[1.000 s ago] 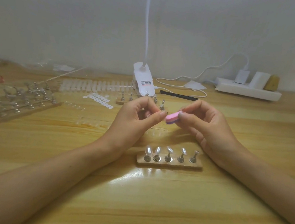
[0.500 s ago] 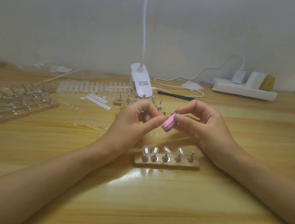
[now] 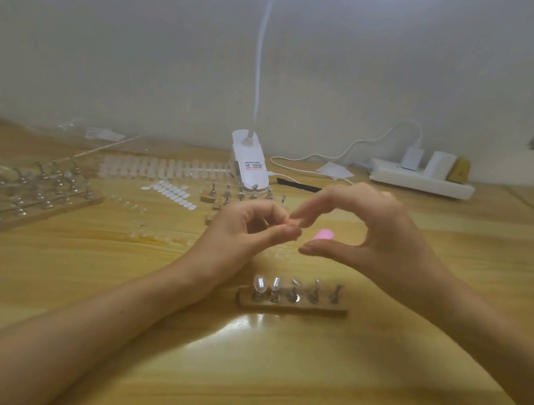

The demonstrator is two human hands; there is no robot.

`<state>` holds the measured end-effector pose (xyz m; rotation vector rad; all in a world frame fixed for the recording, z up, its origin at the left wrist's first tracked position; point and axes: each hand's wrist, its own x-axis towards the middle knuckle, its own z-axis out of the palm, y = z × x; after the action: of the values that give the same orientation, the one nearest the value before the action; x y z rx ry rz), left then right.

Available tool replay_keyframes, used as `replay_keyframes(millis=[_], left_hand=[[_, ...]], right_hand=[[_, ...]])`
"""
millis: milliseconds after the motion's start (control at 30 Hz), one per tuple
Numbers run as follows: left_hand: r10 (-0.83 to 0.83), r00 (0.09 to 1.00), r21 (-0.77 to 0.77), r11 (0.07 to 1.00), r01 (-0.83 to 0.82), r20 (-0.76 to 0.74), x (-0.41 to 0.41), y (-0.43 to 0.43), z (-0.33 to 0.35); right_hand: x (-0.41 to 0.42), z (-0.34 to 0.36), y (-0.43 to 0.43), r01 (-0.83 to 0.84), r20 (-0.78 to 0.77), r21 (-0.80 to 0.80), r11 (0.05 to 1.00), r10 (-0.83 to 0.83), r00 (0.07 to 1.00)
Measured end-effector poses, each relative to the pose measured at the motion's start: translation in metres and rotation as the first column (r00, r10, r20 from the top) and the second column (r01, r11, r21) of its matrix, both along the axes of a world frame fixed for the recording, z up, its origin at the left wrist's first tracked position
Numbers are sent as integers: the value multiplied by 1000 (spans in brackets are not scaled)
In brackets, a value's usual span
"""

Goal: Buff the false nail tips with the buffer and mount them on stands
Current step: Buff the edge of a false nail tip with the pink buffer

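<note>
L hand [image 3: 249, 230] pinched sth small btwn thumb & index, prob. the nail tip [image 3: 291, 222], too blurred to confirm. R hand [image 3: 378, 238] arched, index at that pinch; pink buffer [image 3: 323, 234] inside the arch, grip unclear. Stand [image 3: 292, 306] ran L–R, nearer the body; bare peg [image 3: 335, 294] at its R end, closer to R hand.

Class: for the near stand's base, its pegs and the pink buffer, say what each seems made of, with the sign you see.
Base: probably wood, matte tan with a darker brown edge.
Pegs: likely metal, silvery and shiny, catching small highlights.
Pink buffer: perhaps foam with an abrasive face, dull and evenly pink; too blurred to be sure.
</note>
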<state>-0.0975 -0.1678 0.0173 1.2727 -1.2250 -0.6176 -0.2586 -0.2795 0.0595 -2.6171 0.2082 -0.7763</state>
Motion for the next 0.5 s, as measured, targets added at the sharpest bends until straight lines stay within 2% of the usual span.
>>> replay_keyframes(millis=[133,267,367,433,500], left_hand=[[-10,999,1,1000,10,-43,-3,6,5],[11,999,16,1000,-10,-52,-10,5,20],[-18,998,6,1000,18,-53,-19,3,34],[-11,999,32,999,12,-30,-25,-1,42],[22,996,53,998,-27,91,-30,-4,47]], right_hand=[[5,4,12,42,63,-51,998,-39,997],[-5,11,12,-14,174,109,994,-6,985],[-11,15,8,-20,266,123,992,-13,964],[-16,17,2,-11,297,130,991,-28,954],[-22,17,-8,-39,288,206,978,-22,957]])
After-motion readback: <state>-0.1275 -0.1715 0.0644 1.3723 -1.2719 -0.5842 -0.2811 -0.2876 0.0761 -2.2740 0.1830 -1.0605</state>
